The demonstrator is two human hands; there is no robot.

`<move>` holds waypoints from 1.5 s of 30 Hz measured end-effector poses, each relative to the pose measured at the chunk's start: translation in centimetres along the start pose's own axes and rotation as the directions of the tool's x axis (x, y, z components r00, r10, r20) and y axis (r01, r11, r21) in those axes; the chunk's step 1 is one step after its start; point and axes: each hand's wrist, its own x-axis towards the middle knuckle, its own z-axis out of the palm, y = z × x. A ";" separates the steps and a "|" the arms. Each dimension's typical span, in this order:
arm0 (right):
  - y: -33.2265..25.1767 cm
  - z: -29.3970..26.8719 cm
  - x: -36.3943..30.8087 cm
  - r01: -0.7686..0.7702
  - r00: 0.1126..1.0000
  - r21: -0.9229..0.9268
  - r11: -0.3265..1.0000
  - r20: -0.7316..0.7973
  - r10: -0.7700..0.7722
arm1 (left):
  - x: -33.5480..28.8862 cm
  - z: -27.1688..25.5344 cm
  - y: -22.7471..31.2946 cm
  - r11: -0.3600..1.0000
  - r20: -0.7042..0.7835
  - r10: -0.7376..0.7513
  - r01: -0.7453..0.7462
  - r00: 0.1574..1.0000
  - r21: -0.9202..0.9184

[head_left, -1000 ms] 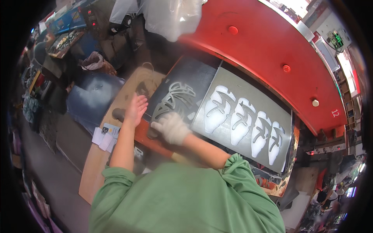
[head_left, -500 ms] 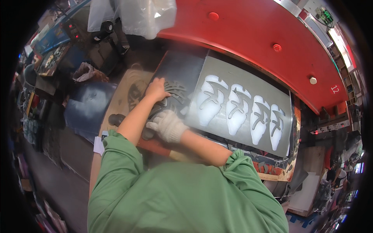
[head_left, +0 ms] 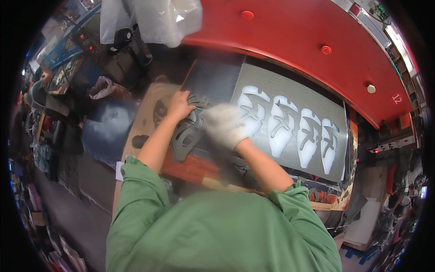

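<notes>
My bare left hand (head_left: 180,106) is closed on the upper end of several dark grey cut-out pieces (head_left: 186,139). They have curved slots and lie bunched on the left part of the work table. My right hand (head_left: 223,124), in a whitish knitted glove, is smeared by motion between these pieces and a grey sheet (head_left: 283,136). Its fingers cannot be made out. Several long openings in the sheet show white beneath, with thin curved grey strips left inside them. Under the hands, a dark smooth board (head_left: 210,79) reaches back from the pieces.
A big red machine body (head_left: 290,36) with round knobs overhangs the table's far side. Clear plastic bags (head_left: 158,20) hang at the upper left. Grey scraps (head_left: 319,196) lie along the near right edge. A dark blue seat-like surface (head_left: 111,129) stands left of the table.
My gloved right hand has moved away from the near end of the grey pieces, to the right and farther back. My left hand stays at their upper end. The view has shifted slightly.
</notes>
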 end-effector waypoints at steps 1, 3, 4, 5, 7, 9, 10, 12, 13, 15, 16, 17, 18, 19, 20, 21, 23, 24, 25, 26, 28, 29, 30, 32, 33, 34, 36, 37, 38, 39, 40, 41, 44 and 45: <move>1.3 -1.0 0.2 -0.054 0.994 -0.113 0.992 -0.103 0.042 | -0.1 0.1 0.0 0.999 -0.006 0.036 -0.036 0.999 0.000; 2.9 -1.7 0.9 -0.130 0.977 -0.262 0.956 -0.196 0.079 | -0.2 0.6 -0.2 0.993 -0.035 0.121 -0.121 0.992 0.018; 3.5 -1.6 1.4 -0.143 0.979 -0.304 0.942 -0.181 0.090 | -0.3 0.9 -0.4 0.994 -0.057 0.112 -0.111 0.992 0.011; 3.9 -1.4 1.7 -0.167 0.982 -0.357 0.919 -0.139 0.124 | -0.4 1.4 -0.5 0.992 -0.115 0.127 -0.127 0.985 0.005; 4.2 -0.5 2.6 -0.153 0.988 -0.317 0.936 -0.068 0.139 | -0.7 2.4 -0.7 0.985 -0.239 0.166 -0.171 0.957 -0.002; 4.3 0.4 3.3 -0.167 0.985 -0.301 0.939 -0.016 0.171 | -0.9 3.2 -0.9 0.983 -0.291 0.155 -0.175 0.944 -0.045; 4.3 0.8 3.7 -0.182 0.982 -0.301 0.936 -0.012 0.187 | -1.0 3.4 -0.9 0.985 -0.289 0.134 -0.160 0.948 -0.068; 4.4 1.3 4.3 -0.175 0.983 -0.327 0.929 0.003 0.186 | -1.1 3.6 -0.8 0.988 -0.306 0.120 -0.143 0.945 -0.054; 4.5 1.5 4.6 -0.157 0.985 -0.352 0.923 0.011 0.171 | -1.2 3.6 -0.7 0.988 -0.308 0.118 -0.141 0.944 -0.055; 4.7 1.7 5.2 -0.114 0.991 -0.391 0.913 0.021 0.132 | -1.4 3.3 -0.3 0.990 -0.299 0.107 -0.129 0.948 -0.053; 4.8 1.8 5.3 -0.087 0.994 -0.407 0.909 0.022 0.106 | -1.5 3.1 -0.1 0.992 -0.288 0.099 -0.118 0.953 -0.049; 5.0 1.9 5.5 -0.058 0.997 -0.418 0.906 0.028 0.077 | -1.6 2.9 0.1 0.993 -0.270 0.095 -0.112 0.958 -0.047; 5.2 2.0 5.6 -0.072 0.996 -0.428 0.901 0.016 0.087 | -1.7 2.7 0.3 0.994 -0.255 0.083 -0.097 0.963 -0.042; 5.4 2.2 5.8 -0.081 0.996 -0.435 0.897 0.009 0.094 | -1.9 2.5 0.5 0.996 -0.233 0.075 -0.086 0.970 -0.039; 5.6 2.2 5.9 -0.086 0.996 -0.442 0.893 -0.020 0.086 | -2.0 2.3 0.6 0.997 -0.210 0.065 -0.074 0.975 -0.036; 5.9 2.2 6.0 -0.142 0.990 -0.457 0.878 -0.082 0.117 | -2.0 2.2 0.7 0.997 -0.200 0.060 -0.069 0.978 -0.039; 6.7 1.9 6.2 -0.249 0.958 -0.474 0.844 -0.247 0.144 | -2.0 2.2 0.6 0.997 -0.189 0.052 -0.061 0.981 -0.041; 7.2 1.5 6.3 -0.306 0.933 -0.440 0.844 -0.313 0.175 | -1.9 2.2 0.4 0.998 -0.176 0.045 -0.053 0.983 -0.045; 7.7 0.9 6.2 -0.361 0.903 -0.403 0.841 -0.377 0.207 | -1.8 2.3 0.3 0.998 -0.174 0.040 -0.049 0.984 -0.047; 8.1 0.2 6.0 -0.414 0.866 -0.361 0.835 -0.439 0.240 | -1.7 2.4 0.1 0.997 -0.181 0.047 -0.057 0.982 -0.050; 8.6 -1.4 4.4 -0.374 0.875 -0.246 0.894 -0.412 0.253 | -1.6 2.7 -0.3 0.996 -0.178 0.023 -0.038 0.984 -0.085; 8.6 -2.2 3.5 -0.402 0.877 -0.175 0.899 -0.356 0.323 | -1.5 2.9 -0.4 0.992 -0.187 0.043 -0.065 0.981 -0.111; 8.6 -3.1 2.2 -0.442 0.868 -0.106 0.891 -0.302 0.395 | -1.4 3.0 -0.6 0.993 -0.219 0.059 -0.080 0.974 -0.089; 7.9 -3.5 -2.8 -0.186 0.975 -0.176 0.967 -0.155 0.160 | -1.3 3.4 -0.8 0.979 -0.316 0.101 -0.150 0.944 -0.136; 7.3 -3.5 -5.8 -0.104 0.991 -0.071 0.992 -0.096 0.097 | -1.3 3.6 -1.0 0.974 -0.353 0.132 -0.188 0.926 -0.130; 6.6 -3.1 -8.5 0.039 0.996 0.053 0.998 -0.079 -0.035 | -1.2 3.7 -1.0 0.973 -0.380 0.151 -0.206 0.912 -0.108; 5.8 -2.4 -14.3 0.050 0.972 0.022 0.998 -0.231 -0.044 | -1.3 3.8 -1.0 0.975 -0.396 0.169 -0.211 0.903 -0.063; 5.9 -2.2 -17.0 -0.096 0.959 -0.081 0.992 -0.276 0.070 | -1.4 3.6 -0.9 0.975 -0.372 0.155 -0.203 0.915 -0.092; 6.3 -2.3 -19.5 -0.178 0.920 -0.208 0.962 -0.381 0.088 | -1.4 3.1 -0.7 0.985 -0.305 0.143 -0.165 0.942 -0.049; 7.1 -2.6 -22.0 -0.335 0.882 -0.227 0.915 -0.418 0.219 | -1.4 2.7 -0.2 0.987 -0.324 0.157 -0.162 0.933 0.009; 8.0 -3.1 -24.3 -0.462 0.825 -0.256 0.849 -0.475 0.306 | -1.5 1.9 0.4 0.990 -0.300 0.141 -0.126 0.943 0.068; 9.0 -3.8 -26.4 -0.585 0.770 -0.258 0.768 -0.473 0.428 | -1.7 1.1 1.3 0.963 -0.398 0.259 -0.202 0.880 0.181; 11.5 -5.5 -31.8 -0.778 0.628 -0.343 0.526 -0.416 0.658 | -2.5 -1.5 6.3 0.847 -0.376 0.517 -0.398 0.769 0.351; 12.4 -6.1 -33.0 -0.771 0.636 -0.368 0.519 -0.412 0.652 | -2.9 -1.9 8.7 0.811 -0.281 0.580 -0.508 0.765 0.290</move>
